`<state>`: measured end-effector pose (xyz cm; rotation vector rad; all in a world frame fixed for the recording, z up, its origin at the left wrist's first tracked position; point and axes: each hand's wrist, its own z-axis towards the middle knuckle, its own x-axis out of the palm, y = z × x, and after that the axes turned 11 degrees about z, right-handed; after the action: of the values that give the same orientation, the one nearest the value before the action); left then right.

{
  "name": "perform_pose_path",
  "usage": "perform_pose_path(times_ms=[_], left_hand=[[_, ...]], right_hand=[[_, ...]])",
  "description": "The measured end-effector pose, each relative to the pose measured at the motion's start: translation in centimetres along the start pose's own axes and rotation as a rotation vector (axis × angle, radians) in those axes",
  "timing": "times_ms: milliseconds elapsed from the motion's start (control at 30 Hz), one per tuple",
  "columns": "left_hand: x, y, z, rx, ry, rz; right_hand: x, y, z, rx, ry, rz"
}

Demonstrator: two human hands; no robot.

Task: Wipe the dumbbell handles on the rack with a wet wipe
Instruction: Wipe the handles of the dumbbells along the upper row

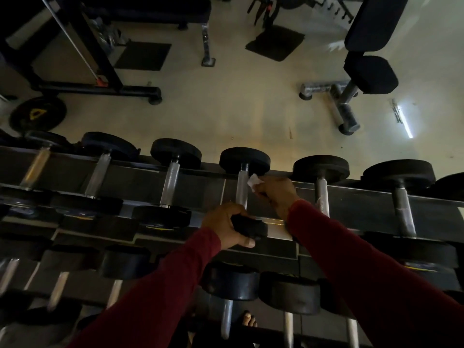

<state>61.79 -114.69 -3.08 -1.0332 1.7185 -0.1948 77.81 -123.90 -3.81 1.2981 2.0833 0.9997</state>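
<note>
Both arms wear long, close-fitting sleeves of dark maroon red, plain, with no print or logo to be seen. The left sleeve [160,285] ends at the wrist in a simple edge with soft folds of cloth just behind it; the right sleeve [364,267] ends the same way at its wrist. The left hand [226,226] and the right hand [275,194] are bare, with no gloves, rings or watch showing. Low in the view, bare toes [247,320] show.
</note>
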Motion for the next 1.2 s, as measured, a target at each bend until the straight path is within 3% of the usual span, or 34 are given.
perform_pose_path(times_ms=[167,400,600,733,867,967,1200], left_hand=[[0.5,-0.4,-0.2,0.009,-0.021,-0.010],[0.9,1.4,-2.0,-0.079,-0.156,-0.264],[0.2,2.9,-2.5,-0.116,-0.182,-0.420],[0.1,3.6,-2.4,-0.103,-0.210,-0.443],[-0.3,4.3,-2.7,-0.080,-0.201,-0.488],[-0.7,4.7,-2.8,-0.067,-0.200,-0.501],[-1.6,5.5,-2.9,-0.036,-0.204,-0.391]], right_hand=[[1.5,0.5,0.5,-0.140,-0.154,-0.271],[1.1,-1.4,-1.0,-0.161,-0.060,-0.434],[1.4,-1.5,-2.1,-0.392,-0.087,-0.588],[2.7,0.3,-1.7,-0.573,-0.152,-0.560],[2.9,0.5,-2.1,-0.684,-0.070,-0.804],[2.8,-0.4,-2.4,-0.659,0.038,-0.916],[4.0,2.6,-2.2,-0.704,0.107,-1.192]])
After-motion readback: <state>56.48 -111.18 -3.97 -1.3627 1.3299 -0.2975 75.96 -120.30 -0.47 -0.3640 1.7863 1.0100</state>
